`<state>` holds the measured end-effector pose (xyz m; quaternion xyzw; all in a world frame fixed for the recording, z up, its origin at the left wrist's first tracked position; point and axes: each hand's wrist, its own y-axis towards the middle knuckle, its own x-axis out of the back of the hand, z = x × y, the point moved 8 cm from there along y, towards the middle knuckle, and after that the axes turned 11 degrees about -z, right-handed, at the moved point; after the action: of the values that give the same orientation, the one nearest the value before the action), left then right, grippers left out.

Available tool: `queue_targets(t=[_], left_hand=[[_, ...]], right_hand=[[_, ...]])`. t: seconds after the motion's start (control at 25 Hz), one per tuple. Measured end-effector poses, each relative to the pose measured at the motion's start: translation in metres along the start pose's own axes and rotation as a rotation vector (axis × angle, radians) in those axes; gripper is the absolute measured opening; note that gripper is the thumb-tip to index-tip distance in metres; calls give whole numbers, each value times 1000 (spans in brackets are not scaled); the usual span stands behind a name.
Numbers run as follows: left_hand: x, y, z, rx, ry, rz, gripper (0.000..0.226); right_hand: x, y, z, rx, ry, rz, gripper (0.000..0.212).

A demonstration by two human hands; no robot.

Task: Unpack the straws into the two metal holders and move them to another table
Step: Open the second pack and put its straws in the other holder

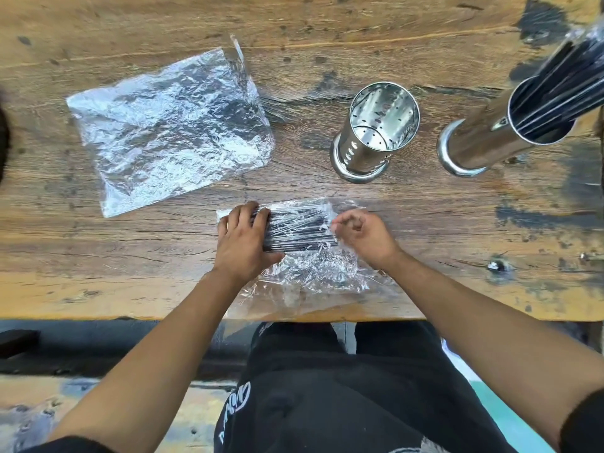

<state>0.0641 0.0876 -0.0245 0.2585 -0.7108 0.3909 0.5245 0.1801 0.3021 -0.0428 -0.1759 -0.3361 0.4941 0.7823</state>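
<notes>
Left hand (243,235) flat, pinning straw pack (295,232); right hand (359,232) pinching wrap (330,223) at pack end; peel away from pinning hand, keep straws bunched

Bright, even daylight fills the view, with only soft, faint shadows on the wooden table (327,44). Hard white glare breaks up the crinkled empty plastic bag (170,125) at ten o'clock and the wrap around the straw packet (300,230) at centre, and specular highlights run down the two metal holders (376,132) toward two o'clock. The wide-angle lens bows the table's near edge and stretches the filled holder (510,125) at three o'clock, where the straw tops smear; the frame's margins are softer than its sharp middle.
</notes>
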Motion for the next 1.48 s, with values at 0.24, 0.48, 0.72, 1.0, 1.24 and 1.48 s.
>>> queue_targets(t=[0.24,0.48,0.72,1.0,1.24,1.48], left_hand=[[0,-1,2,-40,17,-52,90],[-5,-7,5,-38,-71,-4,95],[-21,-14,11,-79,-42,76,123],[-11,-10,12,-36,-119,26,99],[-3,-2,16,-11,-177,-19,71],[-2,0,23,-3,-282,-112,59]], right_hand=[[3,2,10,260,-409,-18,16],[-4,-6,23,684,-619,-108,50],[-20,-3,22,612,-644,121,79],[-17,-1,26,670,-750,142,80],[-21,4,22,657,-778,184,91],[-20,6,24,653,-801,156,92]])
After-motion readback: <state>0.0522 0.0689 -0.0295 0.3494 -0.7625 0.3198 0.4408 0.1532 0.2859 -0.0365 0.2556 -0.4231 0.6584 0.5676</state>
